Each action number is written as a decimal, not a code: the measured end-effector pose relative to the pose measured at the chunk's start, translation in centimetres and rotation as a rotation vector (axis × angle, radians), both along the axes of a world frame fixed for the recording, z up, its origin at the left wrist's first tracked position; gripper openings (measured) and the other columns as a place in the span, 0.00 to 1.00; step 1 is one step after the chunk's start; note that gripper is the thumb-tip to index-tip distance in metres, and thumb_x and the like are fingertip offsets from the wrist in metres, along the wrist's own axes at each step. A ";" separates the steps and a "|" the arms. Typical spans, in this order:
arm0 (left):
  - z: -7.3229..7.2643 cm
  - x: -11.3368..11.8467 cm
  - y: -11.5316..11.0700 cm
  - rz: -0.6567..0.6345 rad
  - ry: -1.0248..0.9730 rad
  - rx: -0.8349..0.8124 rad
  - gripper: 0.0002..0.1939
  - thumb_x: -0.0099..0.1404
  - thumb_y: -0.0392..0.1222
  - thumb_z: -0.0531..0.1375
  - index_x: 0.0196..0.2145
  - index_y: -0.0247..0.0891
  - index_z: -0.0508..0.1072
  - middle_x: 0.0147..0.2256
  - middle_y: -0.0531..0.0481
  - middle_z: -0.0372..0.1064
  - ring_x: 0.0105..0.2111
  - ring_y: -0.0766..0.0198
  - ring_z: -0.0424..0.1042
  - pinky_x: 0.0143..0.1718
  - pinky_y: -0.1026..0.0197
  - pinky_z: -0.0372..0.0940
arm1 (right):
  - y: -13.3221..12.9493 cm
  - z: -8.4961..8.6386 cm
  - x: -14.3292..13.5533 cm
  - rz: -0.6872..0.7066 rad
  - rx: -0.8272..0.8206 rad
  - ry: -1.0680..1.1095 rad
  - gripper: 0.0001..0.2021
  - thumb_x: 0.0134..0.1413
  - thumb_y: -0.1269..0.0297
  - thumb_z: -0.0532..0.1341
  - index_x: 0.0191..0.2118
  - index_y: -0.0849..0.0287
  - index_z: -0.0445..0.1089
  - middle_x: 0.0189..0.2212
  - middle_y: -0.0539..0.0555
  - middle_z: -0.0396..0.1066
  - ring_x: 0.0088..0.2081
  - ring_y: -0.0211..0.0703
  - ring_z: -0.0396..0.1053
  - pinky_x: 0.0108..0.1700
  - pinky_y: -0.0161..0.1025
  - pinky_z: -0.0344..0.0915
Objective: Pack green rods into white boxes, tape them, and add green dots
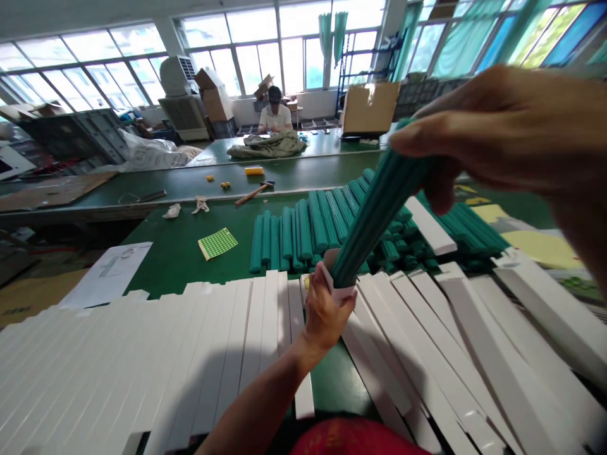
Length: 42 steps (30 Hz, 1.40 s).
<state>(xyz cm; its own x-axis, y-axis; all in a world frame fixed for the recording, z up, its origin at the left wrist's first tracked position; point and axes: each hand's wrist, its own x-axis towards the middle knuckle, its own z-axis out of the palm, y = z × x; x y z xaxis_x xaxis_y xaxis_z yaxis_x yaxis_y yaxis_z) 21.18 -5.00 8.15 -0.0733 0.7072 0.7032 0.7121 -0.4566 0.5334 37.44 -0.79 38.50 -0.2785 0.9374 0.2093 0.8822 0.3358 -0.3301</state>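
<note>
My left hand (327, 309) is wrapped round the open top end of a white box (342, 292), near the middle of the view. A green ribbed rod (372, 218) slants down into that opening, its lower end hidden inside the box. At the upper right, my right hand (455, 136) grips the rod's upper end, slightly blurred. Behind the left hand lie stacked green rods (303, 234). Long white boxes (190, 354) lie side by side at the left, and more white boxes (417, 341) fan out at the right.
The green table (161, 259) carries a sheet of green stickers (217, 244) and a paper drawing (107, 272). Farther back are a hammer (255, 193) and a yellow roll (254, 171). A person (275, 114) sits beyond, behind a heap of cloth (268, 145).
</note>
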 end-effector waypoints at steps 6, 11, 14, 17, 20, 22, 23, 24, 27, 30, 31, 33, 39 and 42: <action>-0.8 -1.1 0.0 0.054 0.032 0.080 0.50 0.59 0.52 0.64 0.67 0.30 0.41 0.55 0.26 0.63 0.53 0.41 0.69 0.48 0.45 0.70 | -0.5 -7.1 -5.6 0.117 0.038 -0.165 0.29 0.58 0.42 0.54 0.21 0.63 0.68 0.15 0.54 0.63 0.24 0.41 0.67 0.29 0.38 0.56; -1.2 -2.2 0.3 -0.050 0.031 0.099 0.50 0.62 0.55 0.61 0.68 0.28 0.37 0.55 0.25 0.62 0.54 0.44 0.69 0.50 0.47 0.70 | -1.1 -15.8 -6.2 0.083 0.070 -0.074 0.32 0.50 0.31 0.54 0.17 0.57 0.63 0.13 0.54 0.59 0.22 0.45 0.67 0.28 0.38 0.56; -1.3 -2.5 0.5 -0.044 0.009 0.092 0.48 0.64 0.56 0.58 0.68 0.30 0.37 0.55 0.26 0.62 0.54 0.45 0.69 0.50 0.48 0.70 | -1.4 -18.9 -5.7 0.079 -0.011 0.051 0.34 0.49 0.28 0.49 0.19 0.58 0.64 0.16 0.56 0.63 0.23 0.46 0.67 0.28 0.40 0.58; -1.3 -2.6 0.8 0.008 0.020 0.125 0.47 0.64 0.56 0.59 0.68 0.31 0.37 0.57 0.25 0.61 0.55 0.44 0.67 0.48 0.48 0.70 | -1.6 -21.4 -5.3 0.037 -0.174 0.499 0.35 0.56 0.32 0.43 0.28 0.60 0.70 0.24 0.57 0.70 0.26 0.44 0.69 0.30 0.40 0.63; -1.4 -2.7 1.0 -0.018 0.026 0.147 0.46 0.64 0.53 0.60 0.68 0.32 0.40 0.55 0.28 0.63 0.53 0.47 0.69 0.48 0.50 0.70 | -2.0 -24.3 -6.1 -0.008 -0.365 1.043 0.28 0.59 0.39 0.49 0.37 0.60 0.73 0.34 0.57 0.74 0.34 0.45 0.72 0.37 0.41 0.68; -1.4 -2.8 1.1 -0.072 0.019 0.170 0.43 0.65 0.52 0.59 0.67 0.32 0.43 0.53 0.30 0.64 0.53 0.50 0.69 0.49 0.51 0.70 | -2.3 -26.1 -7.2 0.020 -0.423 1.304 0.22 0.58 0.45 0.54 0.41 0.59 0.74 0.40 0.56 0.75 0.41 0.46 0.72 0.45 0.42 0.68; -1.3 -2.9 1.1 -0.103 0.008 0.181 0.41 0.65 0.53 0.59 0.67 0.33 0.45 0.53 0.31 0.64 0.53 0.51 0.68 0.49 0.51 0.69 | -2.5 -26.7 -7.8 0.018 -0.426 1.411 0.19 0.58 0.48 0.56 0.42 0.58 0.73 0.41 0.55 0.75 0.44 0.47 0.71 0.48 0.43 0.67; -1.1 -3.0 1.0 -0.142 -0.010 0.182 0.39 0.66 0.54 0.57 0.66 0.33 0.47 0.52 0.32 0.64 0.53 0.51 0.67 0.50 0.51 0.69 | -2.5 -27.1 -8.3 0.000 -0.423 1.502 0.18 0.57 0.49 0.58 0.43 0.58 0.73 0.43 0.55 0.75 0.45 0.46 0.71 0.50 0.43 0.66; 0.0 -3.4 0.8 -0.270 -0.111 0.089 0.29 0.70 0.55 0.51 0.61 0.35 0.59 0.52 0.35 0.61 0.53 0.54 0.66 0.50 0.52 0.68 | -2.5 -27.4 -9.3 -0.090 -0.396 1.651 0.16 0.56 0.51 0.59 0.42 0.57 0.73 0.42 0.54 0.75 0.45 0.46 0.71 0.53 0.44 0.65; 1.2 -3.6 0.7 -0.302 -0.275 -0.035 0.21 0.73 0.51 0.45 0.51 0.38 0.70 0.49 0.40 0.62 0.53 0.56 0.65 0.52 0.52 0.65 | -2.3 -26.9 -9.7 -0.059 -0.301 1.552 0.15 0.57 0.53 0.58 0.42 0.57 0.73 0.42 0.53 0.75 0.45 0.47 0.71 0.52 0.44 0.65; 1.5 -3.6 0.7 -0.299 -0.329 -0.056 0.20 0.73 0.50 0.46 0.47 0.38 0.72 0.47 0.41 0.63 0.52 0.56 0.65 0.52 0.51 0.65 | -2.3 -26.8 -9.9 -0.044 -0.255 1.493 0.14 0.58 0.55 0.58 0.42 0.57 0.73 0.41 0.53 0.74 0.45 0.46 0.70 0.51 0.43 0.65; 1.8 -3.5 0.9 -0.304 -0.417 -0.074 0.17 0.72 0.50 0.48 0.41 0.39 0.73 0.45 0.43 0.64 0.51 0.56 0.65 0.52 0.51 0.64 | -2.2 -26.6 -10.2 -0.033 -0.151 1.425 0.12 0.58 0.59 0.58 0.44 0.56 0.73 0.40 0.52 0.74 0.44 0.45 0.70 0.50 0.41 0.65; 1.4 -3.3 1.4 -0.290 -0.594 -0.126 0.19 0.71 0.51 0.49 0.55 0.41 0.60 0.46 0.44 0.64 0.45 0.59 0.69 0.46 0.56 0.67 | -1.5 -27.0 -11.1 -0.014 0.141 1.365 0.11 0.54 0.64 0.55 0.29 0.56 0.74 0.36 0.55 0.72 0.42 0.47 0.70 0.46 0.44 0.67; 1.4 -4.2 1.4 -0.294 -0.378 -0.050 0.22 0.72 0.53 0.44 0.51 0.38 0.66 0.48 0.40 0.64 0.50 0.55 0.67 0.52 0.50 0.64 | -1.2 -27.5 -11.1 -0.013 0.146 1.409 0.17 0.58 0.61 0.48 0.28 0.57 0.73 0.36 0.58 0.73 0.42 0.49 0.71 0.47 0.47 0.67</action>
